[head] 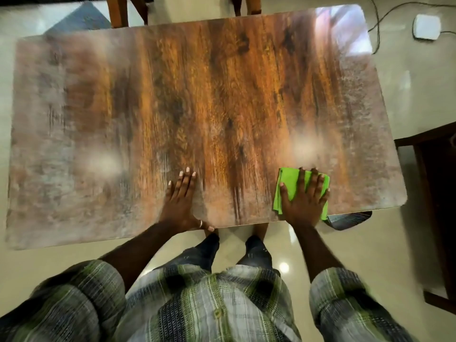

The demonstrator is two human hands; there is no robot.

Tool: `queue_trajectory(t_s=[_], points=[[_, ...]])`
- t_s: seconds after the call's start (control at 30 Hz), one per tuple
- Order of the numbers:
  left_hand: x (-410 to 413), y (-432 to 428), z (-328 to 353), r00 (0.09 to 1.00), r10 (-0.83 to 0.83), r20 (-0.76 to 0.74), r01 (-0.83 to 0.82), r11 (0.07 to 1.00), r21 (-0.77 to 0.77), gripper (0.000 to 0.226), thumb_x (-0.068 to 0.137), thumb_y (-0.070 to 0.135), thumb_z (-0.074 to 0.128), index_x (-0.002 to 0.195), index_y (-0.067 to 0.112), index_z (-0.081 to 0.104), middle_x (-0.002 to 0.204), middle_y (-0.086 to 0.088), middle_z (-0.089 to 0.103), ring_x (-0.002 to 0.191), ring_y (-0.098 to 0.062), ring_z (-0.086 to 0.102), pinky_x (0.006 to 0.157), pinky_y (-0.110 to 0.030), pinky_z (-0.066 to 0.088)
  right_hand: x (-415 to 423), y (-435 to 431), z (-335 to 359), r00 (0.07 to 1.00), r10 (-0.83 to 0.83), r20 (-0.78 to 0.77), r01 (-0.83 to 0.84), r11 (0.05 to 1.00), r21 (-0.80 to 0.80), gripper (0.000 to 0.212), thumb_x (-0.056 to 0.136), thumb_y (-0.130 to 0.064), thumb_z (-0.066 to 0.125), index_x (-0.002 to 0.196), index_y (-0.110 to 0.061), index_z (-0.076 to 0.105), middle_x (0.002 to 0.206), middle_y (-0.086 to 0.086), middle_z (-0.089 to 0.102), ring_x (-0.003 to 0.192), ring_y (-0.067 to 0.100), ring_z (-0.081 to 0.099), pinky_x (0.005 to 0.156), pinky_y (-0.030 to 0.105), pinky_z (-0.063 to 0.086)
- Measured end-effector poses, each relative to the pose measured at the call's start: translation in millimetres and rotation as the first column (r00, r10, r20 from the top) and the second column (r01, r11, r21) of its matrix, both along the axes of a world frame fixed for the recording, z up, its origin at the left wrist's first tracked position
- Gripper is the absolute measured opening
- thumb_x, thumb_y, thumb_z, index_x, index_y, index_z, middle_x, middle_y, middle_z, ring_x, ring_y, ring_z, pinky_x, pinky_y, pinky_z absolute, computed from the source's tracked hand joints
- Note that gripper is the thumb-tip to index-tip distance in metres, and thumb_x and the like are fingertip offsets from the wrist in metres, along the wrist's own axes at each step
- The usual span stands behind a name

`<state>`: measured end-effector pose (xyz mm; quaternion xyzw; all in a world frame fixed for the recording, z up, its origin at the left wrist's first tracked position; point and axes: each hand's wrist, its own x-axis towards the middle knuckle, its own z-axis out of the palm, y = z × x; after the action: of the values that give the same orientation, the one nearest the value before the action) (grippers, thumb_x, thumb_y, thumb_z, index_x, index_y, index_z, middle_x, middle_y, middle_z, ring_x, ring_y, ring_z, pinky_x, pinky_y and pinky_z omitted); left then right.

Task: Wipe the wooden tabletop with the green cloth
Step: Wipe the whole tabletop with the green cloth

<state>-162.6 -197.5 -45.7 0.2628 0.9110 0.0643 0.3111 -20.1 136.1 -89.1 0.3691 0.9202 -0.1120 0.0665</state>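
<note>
The wooden tabletop (197, 107) fills most of the view, brown with dark grain and pale glare patches. A folded green cloth (291, 186) lies flat near the table's front edge, right of centre. My right hand (304, 201) presses down on the cloth with fingers spread and straight, covering most of it. My left hand (180, 201) rests flat on the bare wood to the left of the cloth, fingers straight, thumb at the table's front edge.
Wooden chair legs (121, 11) stand beyond the far edge. A dark wooden piece of furniture (434, 193) is at the right. A white device (427, 27) with cables lies on the pale tiled floor at the top right. My feet are under the front edge.
</note>
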Motion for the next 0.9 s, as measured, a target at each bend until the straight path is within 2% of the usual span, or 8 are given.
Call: queue_trajectory(t_s=[0.2,0.37,0.6,0.9], points=[[4.3,-8.0,-0.4,0.996,0.09,0.021,-0.09,0.996,-0.005,0.168,0.039,0.106,0.055,0.16,0.018,-0.022,0.165,-0.003,-0.036,0.152,-0.024,-0.033,0.123,-0.056,-0.015,-36.1,-101.8,3.2,0.982,0.19,-0.003,-0.19,0.98,-0.049,0.085,0.099,-0.076,0.027,0.166,-0.03,0.003,0.174,0.007,-0.01,0.16,0.031,-0.008,0.126,0.061,0.002],[4.7,-12.2,-3.1,0.995,0.097,0.024,-0.097,0.995,0.012,0.166,0.041,0.107,0.053,0.161,0.018,-0.021,0.165,-0.002,-0.035,0.153,-0.024,-0.032,0.125,-0.057,-0.011,-36.6,-155.2,3.4,0.955,0.295,-0.039,-0.297,0.952,-0.07,0.085,0.099,-0.076,0.03,0.167,-0.03,0.008,0.174,0.005,-0.004,0.161,0.027,-0.006,0.126,0.058,0.005],[4.2,-14.1,-7.9,0.994,0.111,0.024,-0.112,0.993,0.049,0.164,0.043,0.106,0.052,0.161,0.019,-0.02,0.167,-0.001,-0.032,0.154,-0.023,-0.029,0.125,-0.058,-0.008,-63.0,-148.9,1.2,0.945,0.322,-0.063,-0.326,0.944,-0.052,0.084,0.098,-0.076,0.033,0.166,-0.031,0.011,0.175,0.003,-0.002,0.161,0.026,-0.004,0.127,0.058,0.008],[4.3,-13.2,-8.3,0.993,0.12,0.014,-0.121,0.991,0.048,0.164,0.042,0.109,0.048,0.161,0.019,-0.019,0.167,0.0,-0.031,0.154,-0.022,-0.029,0.125,-0.057,-0.009,-182.8,-121.3,-0.9,0.945,0.318,-0.078,-0.325,0.942,-0.089,0.085,0.097,-0.079,0.027,0.166,-0.034,0.007,0.174,0.005,-0.004,0.161,0.028,-0.005,0.126,0.061,0.003]])
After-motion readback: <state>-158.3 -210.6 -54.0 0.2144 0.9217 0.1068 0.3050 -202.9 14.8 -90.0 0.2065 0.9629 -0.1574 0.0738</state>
